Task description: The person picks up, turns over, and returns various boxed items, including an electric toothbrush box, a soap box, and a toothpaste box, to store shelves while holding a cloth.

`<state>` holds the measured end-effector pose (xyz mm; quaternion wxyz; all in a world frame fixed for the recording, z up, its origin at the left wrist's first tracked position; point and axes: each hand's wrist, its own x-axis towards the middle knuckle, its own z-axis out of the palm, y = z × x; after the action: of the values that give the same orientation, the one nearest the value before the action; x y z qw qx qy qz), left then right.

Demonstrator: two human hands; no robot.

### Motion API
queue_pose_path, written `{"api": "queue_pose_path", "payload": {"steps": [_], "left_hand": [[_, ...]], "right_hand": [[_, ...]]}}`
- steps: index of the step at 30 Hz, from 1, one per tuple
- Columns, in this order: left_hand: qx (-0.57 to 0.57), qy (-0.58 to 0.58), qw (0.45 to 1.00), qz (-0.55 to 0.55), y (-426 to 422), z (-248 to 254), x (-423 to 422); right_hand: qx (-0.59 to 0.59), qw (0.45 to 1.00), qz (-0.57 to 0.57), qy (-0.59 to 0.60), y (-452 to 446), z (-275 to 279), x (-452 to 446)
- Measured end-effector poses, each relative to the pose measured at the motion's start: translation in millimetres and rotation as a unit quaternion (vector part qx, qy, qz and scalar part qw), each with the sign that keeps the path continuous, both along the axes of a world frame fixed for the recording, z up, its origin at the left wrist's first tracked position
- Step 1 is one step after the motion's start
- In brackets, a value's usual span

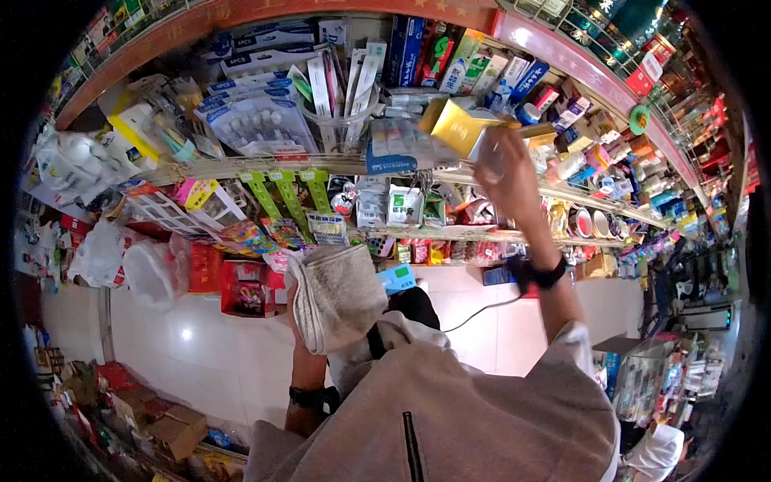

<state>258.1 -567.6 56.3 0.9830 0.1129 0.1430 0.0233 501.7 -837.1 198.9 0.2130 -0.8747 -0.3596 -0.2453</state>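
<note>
left hand [294,325]: off to its left, white plastic bags [148,269], then a red box [228,279] of packets, nearer. the hand itself is closed around a folded greyish cloth [341,293], layers showing at its left edge. dark wristband [315,398] below the hand. just right of the cloth, a blue packet [396,279]. up past the cloth, a clear tub [353,132] with slim upright packs. farther right, gold box [459,128], tilted, at the fingers of the right hand [507,169], upper left of its palm; blur there, cannot tell whether they grip. second dark band [550,277] below that hand. to its lower right, pale round containers [600,223].
</note>
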Motion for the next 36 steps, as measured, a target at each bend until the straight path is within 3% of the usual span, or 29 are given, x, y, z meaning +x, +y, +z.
{"api": "queue_pose_path", "payload": {"steps": [1, 5, 9, 11, 14, 17, 19, 22, 24, 27, 29, 31, 34, 36], "left_hand": [[0.032, 0.042, 0.998, 0.030, 0.4, -4.0, -0.5], [0.047, 0.104, 0.991, 0.068, -6.9, -6.5, -6.3], [0.074, 0.035, 0.993, 0.088, -24.5, -8.9, -10.4], [0.077, 0.033, 0.992, 0.099, -33.5, -6.8, -9.5], [0.082, 0.054, 0.987, 0.128, -43.3, -5.7, -8.8], [0.095, 0.072, 0.981, 0.154, -47.1, -2.9, -13.4], [0.102, 0.082, 0.977, 0.170, -47.8, -1.2, -19.9], [0.103, 0.099, 0.972, 0.188, -49.3, -1.1, -34.9], [0.104, 0.109, 0.968, 0.198, -49.2, -1.4, -46.0], [0.104, 0.121, 0.965, 0.209, -46.0, -3.1, -64.1], [0.104, 0.127, 0.962, 0.218, -42.3, -5.3, -76.0], [0.112, 0.129, 0.960, 0.223, -33.0, -4.1, -83.6], [0.113, 0.130, 0.957, 0.233, -24.4, -7.4, -100.6], [0.110, 0.135, 0.956, 0.238, -18.4, -9.1, -111.5]], "right_hand": [[-0.065, 0.996, -0.015, -0.066, -11.2, 4.5, 34.5], [-0.144, 0.990, -0.008, 0.002, -35.8, 12.6, 138.3], [-0.320, 0.944, -0.037, 0.074, -26.9, 2.6, 196.2], [-0.261, 0.965, 0.010, 0.014, 12.0, 4.6, 196.0], [-0.102, 0.983, 0.116, 0.095, 81.3, -4.8, 183.0], [-0.078, 0.974, 0.141, 0.158, 147.4, -25.3, 199.9], [-0.252, 0.934, 0.028, 0.253, 185.8, -32.2, 220.8], [-0.170, 0.969, 0.090, 0.158, 211.2, -50.4, 228.6], [-0.142, 0.962, 0.103, 0.208, 211.4, -34.8, 215.1], [-0.081, 0.980, 0.132, 0.123, 237.6, -142.4, 320.7], [-0.165, 0.969, 0.098, 0.156, 242.6, -175.9, 364.6], [-0.206, 0.961, 0.079, 0.166, 245.0, -160.3, 350.7], [0.023, 0.972, 0.157, 0.173, 228.6, -122.3, 291.0], [-0.076, 0.981, 0.110, 0.137, 224.3, -80.9, 266.1]]}}
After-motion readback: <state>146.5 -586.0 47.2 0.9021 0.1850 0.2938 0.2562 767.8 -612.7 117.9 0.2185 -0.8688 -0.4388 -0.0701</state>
